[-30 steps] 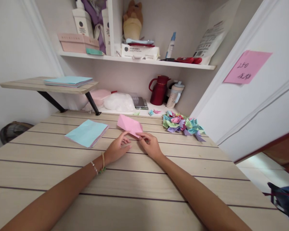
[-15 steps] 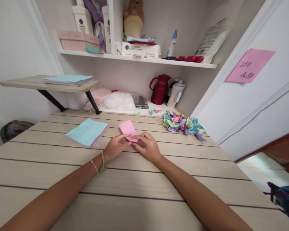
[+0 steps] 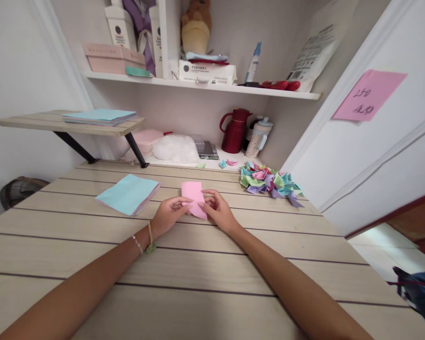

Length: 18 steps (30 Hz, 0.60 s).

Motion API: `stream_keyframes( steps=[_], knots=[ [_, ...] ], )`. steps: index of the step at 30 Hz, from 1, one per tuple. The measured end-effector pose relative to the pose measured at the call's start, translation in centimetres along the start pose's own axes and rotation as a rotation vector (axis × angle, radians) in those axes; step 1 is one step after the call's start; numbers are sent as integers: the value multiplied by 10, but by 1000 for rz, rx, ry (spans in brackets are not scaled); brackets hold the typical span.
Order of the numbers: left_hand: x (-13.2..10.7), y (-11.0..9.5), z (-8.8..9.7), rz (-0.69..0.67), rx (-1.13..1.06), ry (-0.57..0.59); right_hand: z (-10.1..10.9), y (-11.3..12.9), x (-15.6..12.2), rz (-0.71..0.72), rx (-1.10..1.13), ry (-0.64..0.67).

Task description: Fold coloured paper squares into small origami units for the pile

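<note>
A folded pink paper (image 3: 194,197) stands lifted a little above the wooden table (image 3: 184,264), near its middle. My left hand (image 3: 168,215) pinches the paper's left lower edge. On the other side my right hand (image 3: 217,212) pinches its right edge, fingers closed on the fold. A stack of square sheets with a light blue one on top (image 3: 128,193) lies on the table to the left of my hands. To the right, near the wall, sits a pile of folded paper pieces in several colours (image 3: 269,182).
A raised wooden shelf (image 3: 53,122) at the left carries another stack of paper (image 3: 99,116). At the back stand a red jug (image 3: 233,130) and a white cup (image 3: 255,138). A pink note (image 3: 368,96) hangs on the white door at the right.
The pink paper was a wide flat shape on the table; both hands have folded it narrower and now hold it upright between the fingertips. My hands have drawn closer together.
</note>
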<state>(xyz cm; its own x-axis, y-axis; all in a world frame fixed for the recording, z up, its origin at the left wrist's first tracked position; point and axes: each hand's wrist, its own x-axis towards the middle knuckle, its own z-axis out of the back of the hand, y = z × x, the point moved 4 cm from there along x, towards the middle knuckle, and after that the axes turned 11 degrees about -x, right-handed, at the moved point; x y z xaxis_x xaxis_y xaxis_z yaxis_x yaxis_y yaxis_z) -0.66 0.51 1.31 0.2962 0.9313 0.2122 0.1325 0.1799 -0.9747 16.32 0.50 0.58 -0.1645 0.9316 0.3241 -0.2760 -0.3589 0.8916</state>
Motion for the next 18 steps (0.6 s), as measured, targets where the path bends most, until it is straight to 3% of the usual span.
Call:
stream_keyframes(
  steps=[3, 11, 18],
  knots=[
    [-1, -2, -1, 7, -52, -28, -4, -5, 1, -92, 135, 102],
    [0, -1, 1, 71, -77, -109, -3, -9, 4, -135, 246, 132],
    [3, 4, 1, 93, 5, -1, -3, -10, 4, -134, 245, 110]
  ],
)
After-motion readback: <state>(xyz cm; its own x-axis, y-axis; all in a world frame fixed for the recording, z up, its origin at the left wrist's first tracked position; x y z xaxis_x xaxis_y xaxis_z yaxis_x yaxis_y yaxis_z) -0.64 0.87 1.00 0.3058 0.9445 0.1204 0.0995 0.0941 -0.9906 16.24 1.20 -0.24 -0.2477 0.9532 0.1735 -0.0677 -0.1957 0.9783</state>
